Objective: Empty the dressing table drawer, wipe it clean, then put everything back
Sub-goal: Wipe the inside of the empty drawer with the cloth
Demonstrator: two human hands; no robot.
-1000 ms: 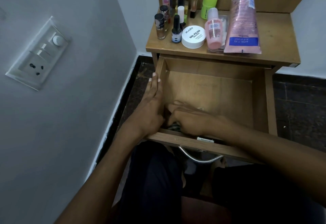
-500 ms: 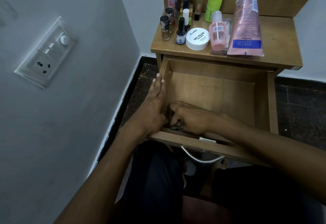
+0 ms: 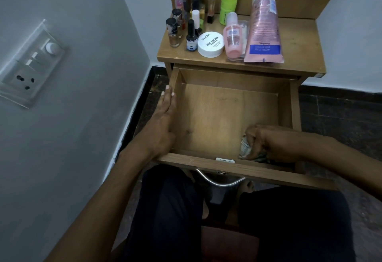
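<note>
The drawer floor lies open between the hands, while bottles crowd the tabletop's left.

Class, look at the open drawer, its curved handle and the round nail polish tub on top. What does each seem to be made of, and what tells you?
Drawer: probably wood-look laminated board, matte; printed-looking grain on flat panels.
Handle: likely polished metal; thin, silvery, bright highlights.
Nail polish tub: probably white plastic, smooth and slightly glossy; even colour with printed lettering.
</note>
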